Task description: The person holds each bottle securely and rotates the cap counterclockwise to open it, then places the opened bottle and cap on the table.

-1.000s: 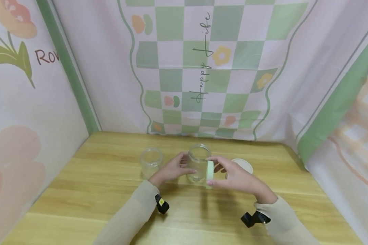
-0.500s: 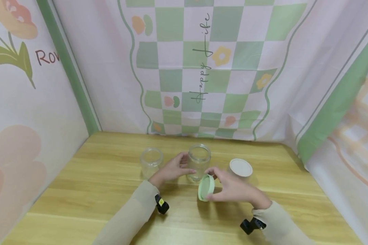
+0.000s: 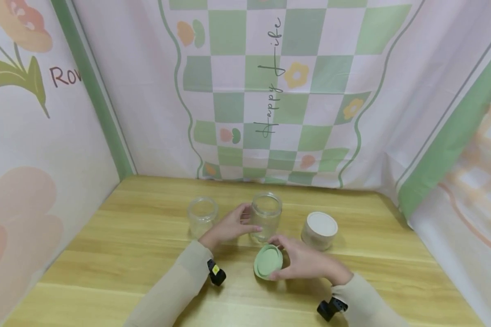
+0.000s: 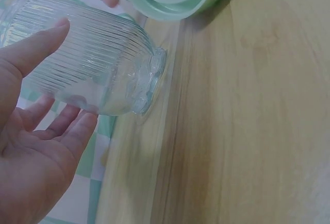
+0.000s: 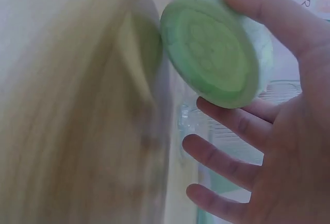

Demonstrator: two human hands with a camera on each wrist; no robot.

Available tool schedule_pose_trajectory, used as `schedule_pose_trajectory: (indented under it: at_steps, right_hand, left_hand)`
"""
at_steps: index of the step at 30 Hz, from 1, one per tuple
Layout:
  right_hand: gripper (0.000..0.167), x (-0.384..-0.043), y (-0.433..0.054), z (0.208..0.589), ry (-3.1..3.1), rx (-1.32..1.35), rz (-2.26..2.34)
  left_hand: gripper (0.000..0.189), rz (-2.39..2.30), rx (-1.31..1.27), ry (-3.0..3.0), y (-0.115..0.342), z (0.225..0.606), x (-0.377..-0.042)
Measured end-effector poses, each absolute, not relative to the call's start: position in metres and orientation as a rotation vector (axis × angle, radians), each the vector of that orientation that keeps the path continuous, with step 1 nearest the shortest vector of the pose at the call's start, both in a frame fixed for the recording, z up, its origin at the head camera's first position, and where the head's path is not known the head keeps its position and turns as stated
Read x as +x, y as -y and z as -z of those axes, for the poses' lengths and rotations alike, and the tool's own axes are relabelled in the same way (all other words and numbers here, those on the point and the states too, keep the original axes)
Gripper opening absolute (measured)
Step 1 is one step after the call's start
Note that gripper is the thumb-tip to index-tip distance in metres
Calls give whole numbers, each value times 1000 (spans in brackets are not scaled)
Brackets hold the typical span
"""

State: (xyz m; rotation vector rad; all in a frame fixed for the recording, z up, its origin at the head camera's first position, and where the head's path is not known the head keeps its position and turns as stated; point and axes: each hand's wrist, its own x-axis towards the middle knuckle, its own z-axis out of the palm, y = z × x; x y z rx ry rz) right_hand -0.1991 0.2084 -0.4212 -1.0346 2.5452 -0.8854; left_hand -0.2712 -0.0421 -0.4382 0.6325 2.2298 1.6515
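Observation:
Upright on the table stands an open ribbed glass jar (image 3: pixel 271 221). My left hand (image 3: pixel 229 228) holds it from the left, thumb in front and fingers behind; the left wrist view has the jar (image 4: pixel 98 54) between them. In front of the jar, my right hand (image 3: pixel 307 260) pinches a pale green jar lid (image 3: pixel 268 262) by its rim, thumb and index finger on opposite sides. The lid is tilted above the table, its recessed inner side toward the head camera. In the right wrist view the lid (image 5: pixel 209 49) shows its embossed outer face, and the other fingers spread below it.
A second open glass jar (image 3: pixel 202 218) stands left of the left hand. Behind the right hand is a shorter jar (image 3: pixel 319 231) with a white lid on. The wooden table (image 3: pixel 147 218) ends at a printed cloth backdrop (image 3: pixel 266 91), with cloth on both sides too.
My right hand has brought the green lid from beside the jar toward me and slightly left, turning it from edge-on to tilted. The left hand and jar stay put.

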Motion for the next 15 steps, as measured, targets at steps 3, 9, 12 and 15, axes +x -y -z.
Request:
schedule_pose_trajectory:
  at_steps: [3,9,12,15]
  right_hand:
    - [82,-200,-208,424,-2521,-1088,853]
    - [88,-199,-207,427,-2546,-1136,702]
    - [88,-197,-206,426,-2566,-1102,674]
    - [85,-197,-204,426,-2595,-1085,648]
  left_hand:
    - [80,-1658,638,-2219,42,438,-271]
    - [81,-1662,636,-2208,42,437,-268]
    - [81,-1662,632,-2209,42,438,-269]
    - [81,-1667,625,-2210,42,439,-270]
